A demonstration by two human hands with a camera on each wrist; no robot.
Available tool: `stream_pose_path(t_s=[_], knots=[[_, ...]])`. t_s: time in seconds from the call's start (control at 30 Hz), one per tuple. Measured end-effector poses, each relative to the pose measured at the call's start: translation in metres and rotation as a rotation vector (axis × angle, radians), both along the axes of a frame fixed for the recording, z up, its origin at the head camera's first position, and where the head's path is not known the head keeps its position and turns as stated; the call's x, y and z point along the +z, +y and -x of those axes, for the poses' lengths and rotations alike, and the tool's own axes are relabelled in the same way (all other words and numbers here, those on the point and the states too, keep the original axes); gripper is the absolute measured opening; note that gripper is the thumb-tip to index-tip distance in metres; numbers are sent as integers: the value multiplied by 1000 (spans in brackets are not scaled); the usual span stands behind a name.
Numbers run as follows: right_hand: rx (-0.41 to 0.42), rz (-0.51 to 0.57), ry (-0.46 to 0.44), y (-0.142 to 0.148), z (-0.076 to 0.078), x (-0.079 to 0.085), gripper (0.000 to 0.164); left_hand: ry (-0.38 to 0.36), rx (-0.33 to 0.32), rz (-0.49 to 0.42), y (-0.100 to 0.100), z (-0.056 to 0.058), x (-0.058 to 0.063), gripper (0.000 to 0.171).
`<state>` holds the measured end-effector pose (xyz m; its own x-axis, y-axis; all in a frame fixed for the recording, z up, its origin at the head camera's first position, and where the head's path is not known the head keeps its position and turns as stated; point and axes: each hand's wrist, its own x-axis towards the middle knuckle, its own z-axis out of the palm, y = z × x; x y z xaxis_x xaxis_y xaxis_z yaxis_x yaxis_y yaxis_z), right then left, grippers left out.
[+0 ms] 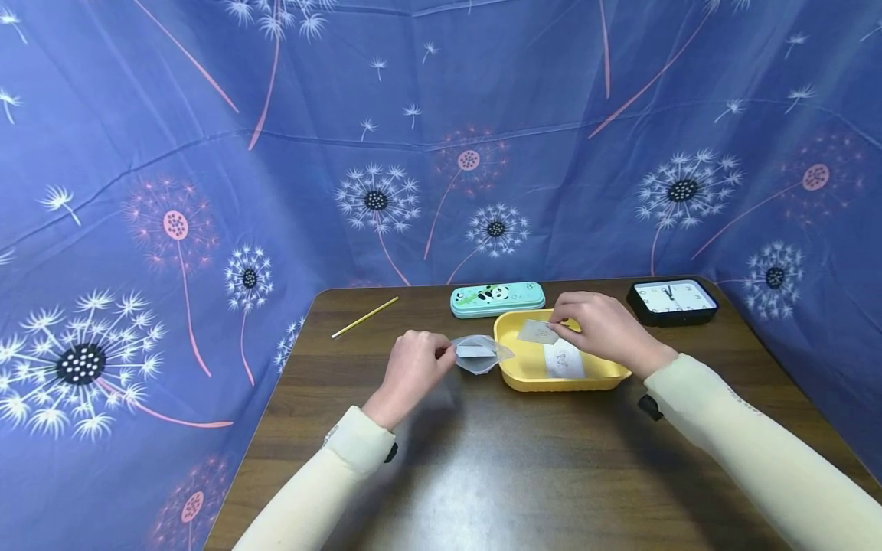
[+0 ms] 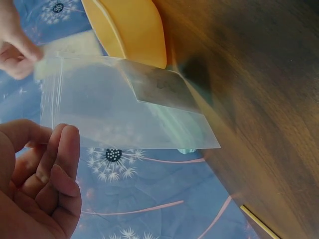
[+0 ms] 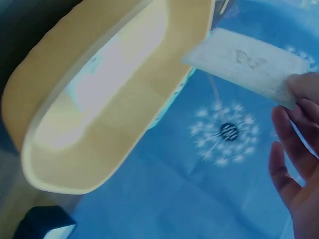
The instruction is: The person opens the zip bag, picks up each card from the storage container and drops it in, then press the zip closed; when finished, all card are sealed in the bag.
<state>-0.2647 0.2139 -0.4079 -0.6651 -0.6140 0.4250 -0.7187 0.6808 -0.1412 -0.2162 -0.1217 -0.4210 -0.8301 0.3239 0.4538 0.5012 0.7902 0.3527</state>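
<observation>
My left hand (image 1: 413,371) pinches a clear zip bag (image 2: 89,99) by its zip end. Inside the bag, toward its far end, lies a small grey-looking flat piece (image 2: 167,89). Between the thumb and fingers of my right hand (image 1: 602,327) is a small whitish paper slip (image 3: 249,62) with a faint line drawing on it. That slip is held above the yellow tray (image 1: 551,385), near its back left part. Another white paper (image 1: 565,361) with a drawing lies in the tray. The bag's end overlaps the tray's left side in the head view.
A mint pencil case (image 1: 498,300) with a panda picture lies behind the tray. To the left is a thin yellow stick (image 1: 365,317) with a white tip. A black-framed clock (image 1: 674,300) sits at the back right. Patterned blue cloth (image 1: 413,153) hangs behind the wooden table (image 1: 482,474).
</observation>
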Motion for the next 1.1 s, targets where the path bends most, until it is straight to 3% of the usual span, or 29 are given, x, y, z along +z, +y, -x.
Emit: stream_pose_path(t_s=[0.23,0.57,0.73,0.87,1.1], knots=[[143,100,232,-21,-16,18,2,3,2,2,0,1,-1,30],[315,215,402,-52,-40,41,13,1,2,1,0,1,0,29],[367,208,424,-62,-46,32,8,-11,2,4,0,1,-2,30],[360,196,395,-68,-43,16,4,-7,-3,0,-1,1,-3,32],[265,130,287,-80,-36,-12,6,15,-9,8,0,1,-3,29]])
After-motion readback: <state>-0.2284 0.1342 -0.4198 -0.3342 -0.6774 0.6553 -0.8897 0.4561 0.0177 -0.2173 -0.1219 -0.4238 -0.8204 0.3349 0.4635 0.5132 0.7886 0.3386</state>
